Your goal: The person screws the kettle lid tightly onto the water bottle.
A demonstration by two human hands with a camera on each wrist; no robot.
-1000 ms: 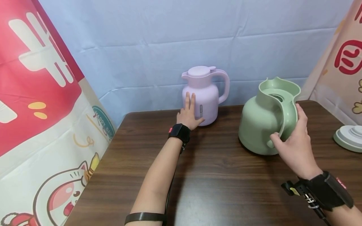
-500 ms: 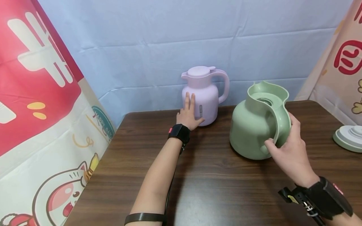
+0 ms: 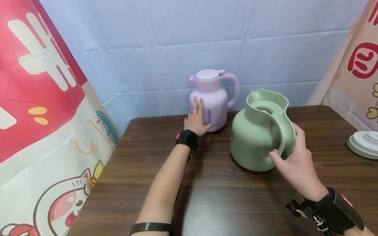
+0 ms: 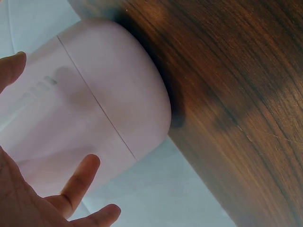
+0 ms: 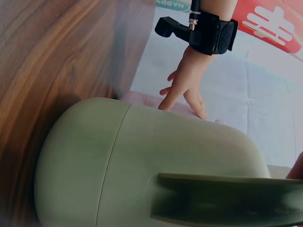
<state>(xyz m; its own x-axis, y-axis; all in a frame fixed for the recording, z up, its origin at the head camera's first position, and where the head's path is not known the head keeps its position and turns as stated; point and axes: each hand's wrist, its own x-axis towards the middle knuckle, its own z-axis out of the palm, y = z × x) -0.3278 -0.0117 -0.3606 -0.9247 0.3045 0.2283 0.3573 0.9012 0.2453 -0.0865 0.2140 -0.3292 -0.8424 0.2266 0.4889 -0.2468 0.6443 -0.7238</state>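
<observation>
A lilac vacuum jug [image 3: 217, 108] with its lid on stands upright at the back of the table, its handle to the right. My left hand [image 3: 197, 123] is spread with fingers straight in front of its body; in the left wrist view the fingers [image 4: 80, 182] lie over the lilac wall, and I cannot tell how firmly they touch. To the right, a green vacuum jug [image 3: 254, 141] shows its uncovered top and inner mouth. My right hand [image 3: 296, 164] grips its handle, thumb on the near side, other fingers partly hidden behind. Whether its base touches the table I cannot tell.
A round green and white lid [image 3: 364, 144] lies on the dark wooden table [image 3: 236, 200] at the far right. A pale blue cloth [image 3: 147, 65] hangs behind the table's back edge. Printed cloths [image 3: 44, 131] hang at both sides.
My right hand has moved the green jug left and slightly nearer to me, closer to the lilac jug. My left hand and the lilac jug have stayed in place.
</observation>
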